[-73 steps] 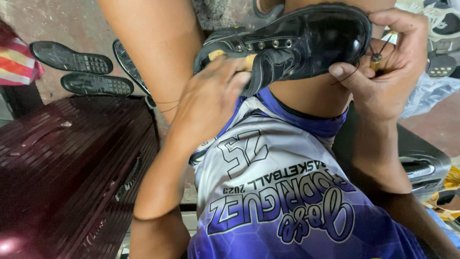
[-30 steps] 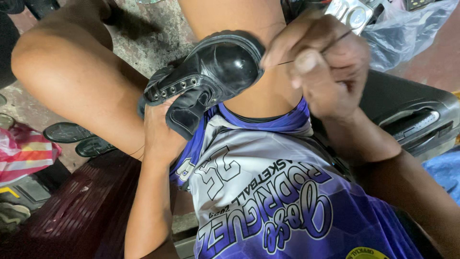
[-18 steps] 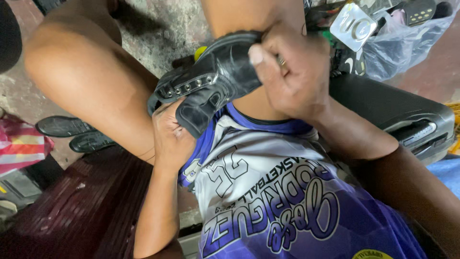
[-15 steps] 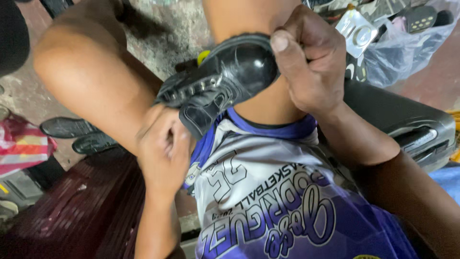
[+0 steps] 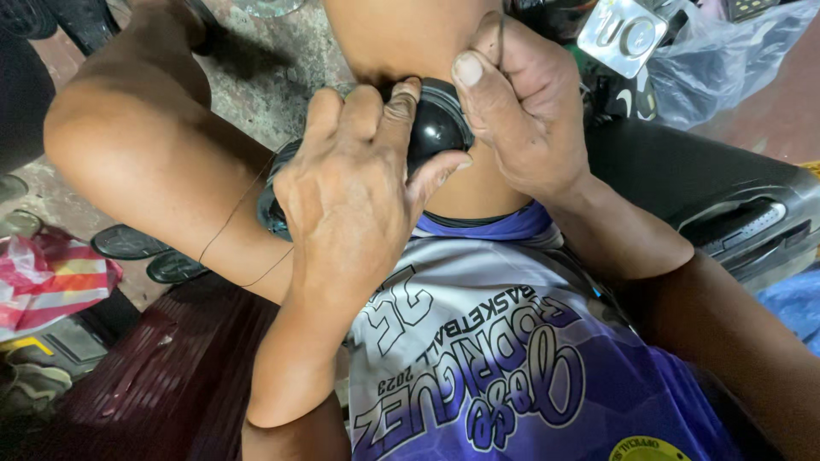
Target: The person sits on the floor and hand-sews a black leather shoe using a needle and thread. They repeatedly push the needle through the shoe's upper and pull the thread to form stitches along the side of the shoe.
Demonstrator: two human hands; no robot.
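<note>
Black leather shoe (image 5: 436,128) held between the knees, glossy toe up, mostly covered by both hands. Seen from the head camera only.

Left hand (image 5: 350,196) laid over the shoe's upper, fingers (image 5: 367,111) pressed together and curled across the toe, thumb stretched out to the right along the shoe's lower edge. Right hand (image 5: 521,111) closed against the toe from the other side, thumb (image 5: 474,85) pressed flat on the shiny cap; whether anything is pinched in those fingers cannot be told. Thin dark thread (image 5: 235,222) looping down from under the left hand across the left thigh (image 5: 145,162).

Lower down, purple and white jersey (image 5: 478,358) filling the bottom of the frame. Dark maroon suitcase (image 5: 162,376) at lower left, just beside the left forearm. Black hard case (image 5: 717,196) with a handle on the right, behind the right forearm. Two dark shoe soles (image 5: 137,248) lying on the concrete floor (image 5: 256,77) under the left thigh, near a red and white striped bag (image 5: 51,282). Clear plastic bag (image 5: 726,51) and a silvery blister pack (image 5: 619,34) at upper right, well apart from the hands.
</note>
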